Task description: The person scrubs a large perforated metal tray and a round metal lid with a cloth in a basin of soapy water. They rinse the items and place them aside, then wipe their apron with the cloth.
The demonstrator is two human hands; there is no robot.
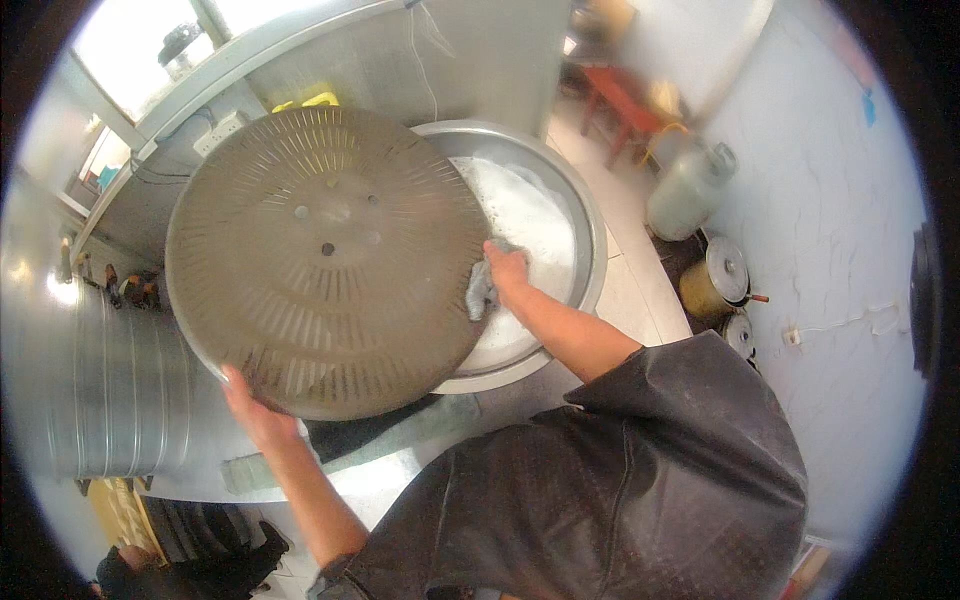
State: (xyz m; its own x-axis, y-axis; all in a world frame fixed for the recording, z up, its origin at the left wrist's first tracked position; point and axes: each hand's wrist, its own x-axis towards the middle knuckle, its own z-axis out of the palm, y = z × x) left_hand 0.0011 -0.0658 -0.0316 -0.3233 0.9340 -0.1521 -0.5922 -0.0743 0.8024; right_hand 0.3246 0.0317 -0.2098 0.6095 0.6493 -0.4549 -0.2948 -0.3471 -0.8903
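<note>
A large round slotted metal disc [405, 262], brownish grey with a few small holes near its middle, takes up the centre of the view. My left hand [259, 412] grips its lower left rim, the fingers partly hidden behind it. With my right hand [510, 271] I hold a wet grey cloth [480, 289] against the disc's right edge. Behind and to the right stands a wide metal basin [589, 225] with white suds [517, 202] in it. The disc overlaps the basin's left side and hides that part.
A power strip [220, 133] is at the upper left, near a yellow object [321, 99]. Along the right wall stand a gas cylinder [690, 187], a lidded pot [712, 285] and a red stool [622, 105]. Part of another person [217, 551] shows at the lower left.
</note>
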